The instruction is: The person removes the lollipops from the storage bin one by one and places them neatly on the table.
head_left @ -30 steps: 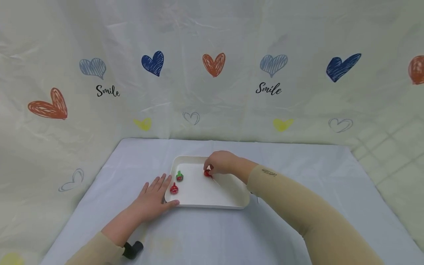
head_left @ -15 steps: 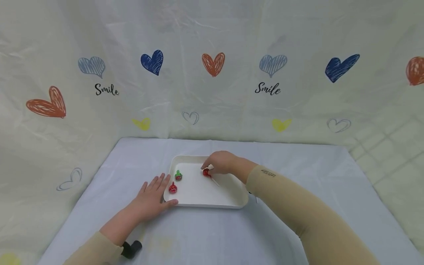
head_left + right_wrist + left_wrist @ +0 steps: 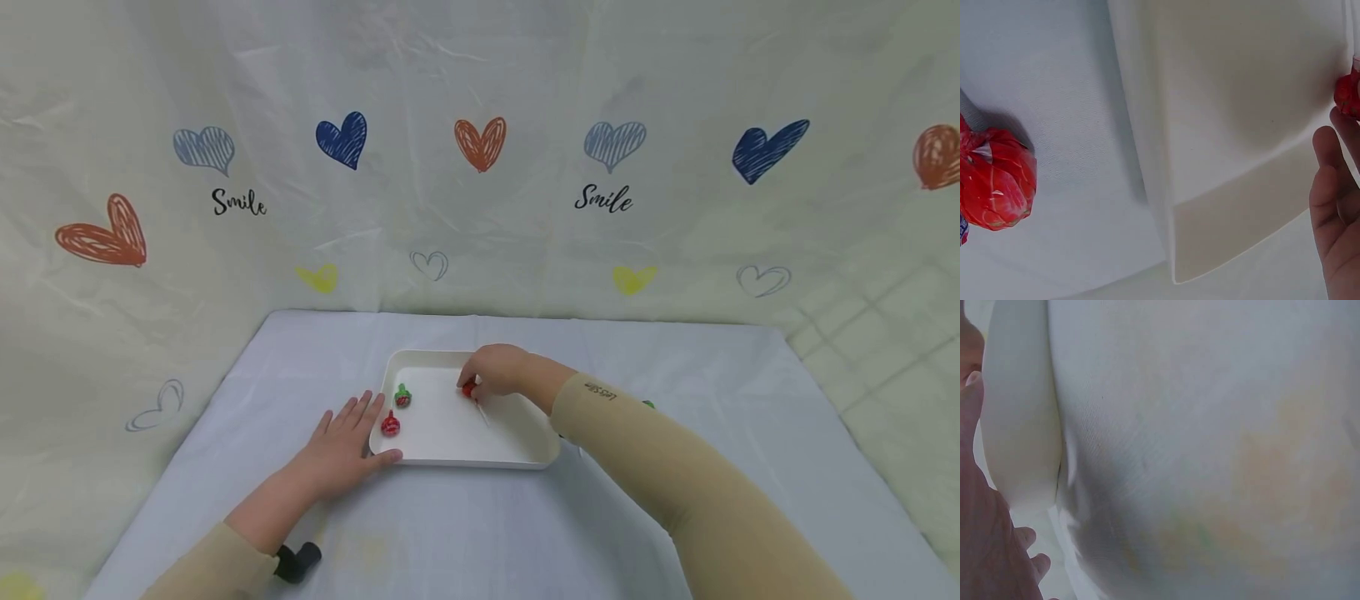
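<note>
The white-covered counter (image 3: 420,525) carries a shallow white tray (image 3: 450,437); the left hand (image 3: 337,450) rests spread at the tray's left edge, thumb at the near corner, its grip wide and holding nothing; the right hand (image 3: 497,369) reaches in from the right, its grip narrow, thumb and fingertips about the head of a red lollipop (image 3: 469,389); that head lies directly under the fingertips, near the tray's middle and a little toward the far side; a green lollipop (image 3: 402,397) and a near-left red lollipop (image 3: 390,425) sit inside the tray to the left of this grip, the left hand being nearer to both; the held one's long axis follows its thin white stick (image 3: 482,413), slanting to the near side and slightly right; the right wrist view shows a red-wrapped candy (image 3: 1000,184) on the counter outside the tray wall, absent from the head view, yet crops the held head; the left wrist view shows stained cloth (image 3: 1260,469) and no lollipop; only the head view catches a green speck (image 3: 648,404) past the right sleeve (image 3: 675,467), too small to identify.
</note>
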`<state>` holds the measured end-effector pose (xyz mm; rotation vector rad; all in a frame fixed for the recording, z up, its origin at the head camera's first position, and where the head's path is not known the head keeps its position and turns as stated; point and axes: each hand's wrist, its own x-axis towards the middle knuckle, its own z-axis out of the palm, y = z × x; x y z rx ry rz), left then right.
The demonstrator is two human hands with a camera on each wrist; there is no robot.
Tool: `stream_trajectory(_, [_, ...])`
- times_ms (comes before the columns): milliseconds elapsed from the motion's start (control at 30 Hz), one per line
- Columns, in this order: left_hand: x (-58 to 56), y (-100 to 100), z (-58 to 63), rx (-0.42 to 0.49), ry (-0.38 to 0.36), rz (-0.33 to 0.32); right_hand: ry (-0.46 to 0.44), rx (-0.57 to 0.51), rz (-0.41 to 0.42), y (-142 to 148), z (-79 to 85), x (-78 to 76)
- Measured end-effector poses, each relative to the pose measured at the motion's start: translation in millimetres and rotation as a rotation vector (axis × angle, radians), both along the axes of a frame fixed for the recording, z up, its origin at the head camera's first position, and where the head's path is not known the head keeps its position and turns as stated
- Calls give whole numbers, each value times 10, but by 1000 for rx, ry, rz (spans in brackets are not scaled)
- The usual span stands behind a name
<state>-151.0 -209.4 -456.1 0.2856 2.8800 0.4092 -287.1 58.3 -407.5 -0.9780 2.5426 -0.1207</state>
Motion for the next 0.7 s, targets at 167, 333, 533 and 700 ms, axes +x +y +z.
stream_trajectory(167, [-12, -14, -31, -9, 11, -2, -23, -18, -32, 47, -3, -12])
stream_trajectory(333, [-22, -24, -58, -8, 20, -5, -38, -33, -57, 93, 5, -11])
stream_trajectory(533, [-16, -28, -73, -7, 25, -9, -59, -60, -67, 133, 15, -16])
stream_trajectory(700, [-14, -30, -77, -6, 27, -9, -61, -93, -49, 162, 70, -26])
